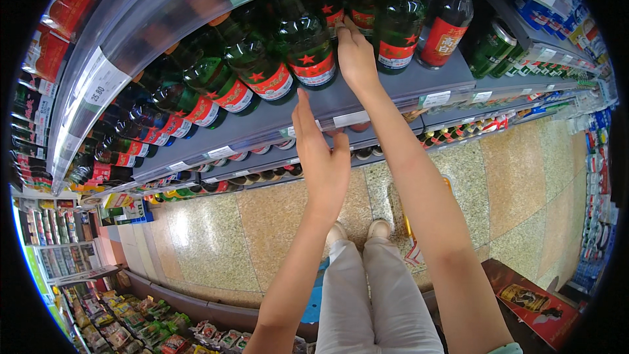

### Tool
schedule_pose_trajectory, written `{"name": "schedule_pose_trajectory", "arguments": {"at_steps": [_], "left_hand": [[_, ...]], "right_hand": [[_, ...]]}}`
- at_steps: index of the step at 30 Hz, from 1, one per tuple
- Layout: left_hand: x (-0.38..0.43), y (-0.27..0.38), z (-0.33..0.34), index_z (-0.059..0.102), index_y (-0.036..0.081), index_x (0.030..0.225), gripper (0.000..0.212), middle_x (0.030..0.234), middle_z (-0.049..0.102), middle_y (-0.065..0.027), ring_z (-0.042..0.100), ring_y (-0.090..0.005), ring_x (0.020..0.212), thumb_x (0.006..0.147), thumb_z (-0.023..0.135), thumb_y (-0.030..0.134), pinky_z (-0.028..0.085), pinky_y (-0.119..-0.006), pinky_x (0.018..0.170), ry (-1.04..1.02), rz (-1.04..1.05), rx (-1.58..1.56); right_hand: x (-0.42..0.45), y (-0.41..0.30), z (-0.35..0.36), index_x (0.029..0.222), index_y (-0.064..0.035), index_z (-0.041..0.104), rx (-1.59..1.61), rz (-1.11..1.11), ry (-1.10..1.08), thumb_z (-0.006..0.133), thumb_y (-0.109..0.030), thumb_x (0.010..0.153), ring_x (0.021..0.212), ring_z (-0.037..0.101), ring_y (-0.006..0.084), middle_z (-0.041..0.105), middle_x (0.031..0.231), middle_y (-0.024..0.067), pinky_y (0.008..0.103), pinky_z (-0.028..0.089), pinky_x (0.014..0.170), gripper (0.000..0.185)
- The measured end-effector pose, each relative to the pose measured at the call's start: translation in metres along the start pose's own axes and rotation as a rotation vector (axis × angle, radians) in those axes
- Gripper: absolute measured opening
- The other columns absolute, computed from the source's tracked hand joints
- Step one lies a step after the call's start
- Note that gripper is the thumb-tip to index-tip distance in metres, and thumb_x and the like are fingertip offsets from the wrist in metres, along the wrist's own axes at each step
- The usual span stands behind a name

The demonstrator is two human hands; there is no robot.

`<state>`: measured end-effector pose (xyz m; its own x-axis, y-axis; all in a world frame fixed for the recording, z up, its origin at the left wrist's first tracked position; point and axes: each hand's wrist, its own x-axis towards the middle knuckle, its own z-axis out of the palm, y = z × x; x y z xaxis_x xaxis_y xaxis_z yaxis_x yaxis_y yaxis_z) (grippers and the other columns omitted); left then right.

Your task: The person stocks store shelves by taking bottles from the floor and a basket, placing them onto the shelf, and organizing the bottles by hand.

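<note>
My right hand (357, 54) reaches into a shelf row of green glass bottles, its fingertips at a bottle (332, 12) set further back; whether they grip it is hidden. On its left stands a front green bottle with a red star label (307, 54), on its right another green bottle (397, 39). My left hand (322, 152) is held in front of the shelf edge, below the front bottles, fingers extended, thumb apart, holding nothing. A clear glass bottle with a red label (442, 29) stands further right. More green bottles (265, 76) line the shelf to the left.
A clear plastic price rail (162, 24) curves above the bottles. The grey shelf's front edge (255, 142) carries price tags, with lower shelves of bottles beneath. Green cans (494, 44) stand at right. Behind my legs are a bin of packaged snacks (128, 319) and a red printed board (533, 305).
</note>
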<state>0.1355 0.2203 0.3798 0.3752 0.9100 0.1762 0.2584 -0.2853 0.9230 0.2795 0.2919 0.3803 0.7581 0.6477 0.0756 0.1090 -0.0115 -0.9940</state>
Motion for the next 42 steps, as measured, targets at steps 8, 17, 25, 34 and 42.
{"name": "schedule_pose_trajectory", "arguments": {"at_steps": [8,17,25,34,42], "left_hand": [[-0.003,-0.003,-0.004,0.025,-0.002,0.151,0.079,0.149,0.037,-0.0205,0.035,-0.0312,0.141,0.077,0.051,-0.015,0.034,-0.037,0.111,0.018,-0.009,-0.007],[-0.002,-0.017,-0.005,0.02,-0.007,0.149,0.082,0.139,0.04,-0.0268,0.043,-0.041,0.128,0.074,0.05,-0.014,0.041,-0.039,0.102,0.048,0.134,0.089],[-0.002,-0.007,-0.01,0.027,-0.004,0.149,0.076,0.151,0.035,-0.0203,0.034,-0.0303,0.141,0.077,0.049,-0.016,0.037,-0.037,0.111,0.024,-0.013,-0.072],[-0.004,-0.014,-0.011,0.023,-0.002,0.15,0.079,0.152,0.034,-0.0201,0.032,-0.03,0.143,0.077,0.047,-0.018,0.041,-0.037,0.108,0.017,0.002,-0.024],[-0.003,-0.021,-0.006,0.022,0.0,0.151,0.082,0.151,0.034,-0.0207,0.031,-0.0306,0.143,0.076,0.048,-0.019,0.038,-0.038,0.11,0.029,0.045,-0.014]], "right_hand": [[0.012,0.016,0.001,0.138,-0.0095,0.05,-0.052,-0.048,0.025,0.036,-0.034,0.097,0.125,0.05,0.0378,0.055,0.133,0.0226,0.0346,0.036,0.105,0.05],[0.017,0.025,0.005,0.127,-0.0054,0.056,-0.08,-0.17,0.051,0.033,-0.034,0.099,0.11,0.055,0.048,0.06,0.119,0.0292,0.0464,0.043,0.096,0.046],[0.038,0.049,0.014,0.153,-0.0036,0.026,0.466,-0.118,-0.187,0.027,-0.032,0.104,0.146,0.021,0.0224,0.026,0.158,0.0121,0.032,0.014,0.119,0.057],[0.027,0.046,0.026,0.142,-0.0074,0.044,0.246,-0.157,-0.025,0.033,-0.031,0.101,0.131,0.046,0.0351,0.048,0.143,0.0209,0.0359,0.033,0.108,0.049],[0.029,0.053,0.033,0.138,-0.005,0.047,0.222,-0.23,-0.046,0.032,-0.028,0.1,0.127,0.047,0.0391,0.05,0.138,0.023,0.0376,0.036,0.105,0.047]]}}
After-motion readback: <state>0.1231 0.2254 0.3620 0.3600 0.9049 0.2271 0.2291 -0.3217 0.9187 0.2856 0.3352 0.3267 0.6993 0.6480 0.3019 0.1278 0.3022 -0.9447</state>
